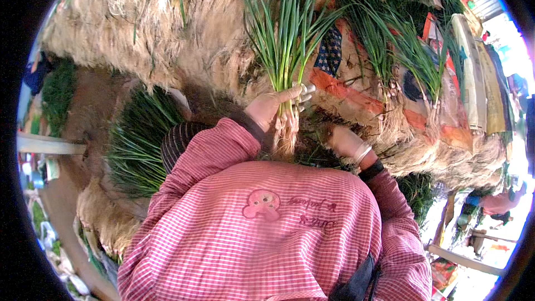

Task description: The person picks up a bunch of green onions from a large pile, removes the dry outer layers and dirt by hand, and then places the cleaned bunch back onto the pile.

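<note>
My left hand [272,106], in a pale thin glove, is closed around a bunch of green onions [286,50]. The long green leaves fan upward and away from me, and the pale bulbs and stringy roots hang below the fist. Lower and to the right, my right hand [346,144], also gloved, is apart from the bunch. Its fingers are curled beside some dark scraps of greenery, and whatever is between them is too small to tell. Right of the held bunch, two more bunches of green onions [384,72] lie on printed sacking [356,96] with their roots toward me.
A thick bank of dry, straw-coloured roots [150,28] runs across the far side. At my left stands a dense heap of dark green leaves [139,139]. Flattened cartons [471,72] stand at the far right. Over my front hangs a pink checked smock [267,245].
</note>
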{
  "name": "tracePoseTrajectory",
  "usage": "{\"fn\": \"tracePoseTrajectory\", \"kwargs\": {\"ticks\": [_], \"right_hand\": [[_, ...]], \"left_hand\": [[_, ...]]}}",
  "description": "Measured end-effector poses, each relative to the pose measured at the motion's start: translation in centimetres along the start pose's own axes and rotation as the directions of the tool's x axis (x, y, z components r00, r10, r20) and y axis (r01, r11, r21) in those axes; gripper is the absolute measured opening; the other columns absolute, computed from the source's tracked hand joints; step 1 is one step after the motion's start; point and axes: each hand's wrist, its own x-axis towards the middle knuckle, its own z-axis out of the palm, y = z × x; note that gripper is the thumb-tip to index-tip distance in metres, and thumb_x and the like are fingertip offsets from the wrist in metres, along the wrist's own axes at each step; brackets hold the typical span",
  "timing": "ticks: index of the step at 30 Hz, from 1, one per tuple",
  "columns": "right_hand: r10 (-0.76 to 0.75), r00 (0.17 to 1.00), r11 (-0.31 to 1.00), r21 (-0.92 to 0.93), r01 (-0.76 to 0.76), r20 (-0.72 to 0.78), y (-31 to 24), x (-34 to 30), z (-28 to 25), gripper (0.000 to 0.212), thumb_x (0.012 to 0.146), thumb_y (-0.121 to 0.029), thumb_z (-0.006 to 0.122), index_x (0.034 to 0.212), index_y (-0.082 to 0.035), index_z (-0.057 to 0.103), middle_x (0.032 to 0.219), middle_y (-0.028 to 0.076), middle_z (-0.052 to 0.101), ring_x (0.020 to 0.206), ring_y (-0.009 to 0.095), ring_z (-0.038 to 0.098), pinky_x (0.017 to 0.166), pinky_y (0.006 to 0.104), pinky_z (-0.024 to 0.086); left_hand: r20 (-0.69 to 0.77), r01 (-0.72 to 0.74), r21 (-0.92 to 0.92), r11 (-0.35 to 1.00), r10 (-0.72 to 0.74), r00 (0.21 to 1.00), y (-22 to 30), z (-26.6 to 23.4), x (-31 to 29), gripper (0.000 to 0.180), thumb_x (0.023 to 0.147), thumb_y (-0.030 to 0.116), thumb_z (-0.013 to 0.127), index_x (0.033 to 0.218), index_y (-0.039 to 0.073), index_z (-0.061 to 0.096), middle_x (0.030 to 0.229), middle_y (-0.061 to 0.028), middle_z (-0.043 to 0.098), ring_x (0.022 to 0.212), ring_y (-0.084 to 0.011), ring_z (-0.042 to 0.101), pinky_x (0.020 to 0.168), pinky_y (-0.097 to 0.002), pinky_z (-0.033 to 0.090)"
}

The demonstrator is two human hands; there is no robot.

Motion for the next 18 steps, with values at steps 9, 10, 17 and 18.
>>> {"fn": "tracePoseTrajectory", "kwargs": {"ticks": [9, 10, 17, 18], "right_hand": [[-0.211, 0.796, 0.978, -0.124, 0.171, -0.567, -9.1, 2.9, -4.9, 0.029, 0.096, -0.026, 0.061, 0.111, -0.001, 0.060, 0.089, 0.009, 0.065, 0.073, 0.019, 0.062, 0.067, 0.0310, 0.050], [-0.188, 0.764, 0.982, -0.117, 0.146, -0.617, -8.6, 3.0, -5.2, 0.026, 0.097, -0.026, 0.059, 0.108, -0.002, 0.061, 0.086, 0.007, 0.064, 0.070, 0.014, 0.061, 0.064, 0.0284, 0.049], [0.321, 0.937, 0.818, 0.539, -0.201, -0.137, -4.1, -2.9, -7.2, 0.033, 0.098, -0.027, 0.056, 0.123, -0.006, 0.056, 0.079, 0.005, 0.063, 0.069, 0.015, 0.060, 0.067, 0.0291, 0.050], [0.326, 0.945, 0.927, 0.207, -0.313, -0.029, -4.2, -3.7, -6.8, 0.043, 0.096, -0.028, 0.058, 0.133, -0.006, 0.052, 0.084, 0.008, 0.065, 0.075, 0.020, 0.063, 0.073, 0.0333, 0.052]], "left_hand": [[0.004, 0.051, 0.712, 0.700, -0.076, 0.997, 0.5, 1.1, -1.0, 0.045, 0.095, 0.018, 0.050, 0.141, 0.017, 0.052, 0.111, -0.0122, 0.070, 0.089, -0.0229, 0.070, 0.078, -0.0309, 0.054], [0.032, -0.007, 0.790, 0.613, -0.030, 0.999, 0.4, 1.1, -1.0, 0.047, 0.094, 0.014, 0.050, 0.141, 0.017, 0.052, 0.108, -0.0131, 0.071, 0.091, -0.0257, 0.071, 0.082, -0.0337, 0.055], [-0.015, -0.133, 0.191, 0.972, 0.138, 0.990, 0.5, 2.3, -1.3, 0.024, 0.095, 0.021, 0.065, 0.112, 0.004, 0.061, 0.091, -0.0125, 0.071, 0.076, -0.0232, 0.071, 0.061, -0.0331, 0.058], [-0.018, -0.138, 0.274, 0.952, 0.149, 0.989, 1.2, 2.0, -1.6, 0.024, 0.095, 0.021, 0.065, 0.111, 0.005, 0.061, 0.089, -0.0118, 0.071, 0.073, -0.0216, 0.070, 0.057, -0.0311, 0.056]]}}
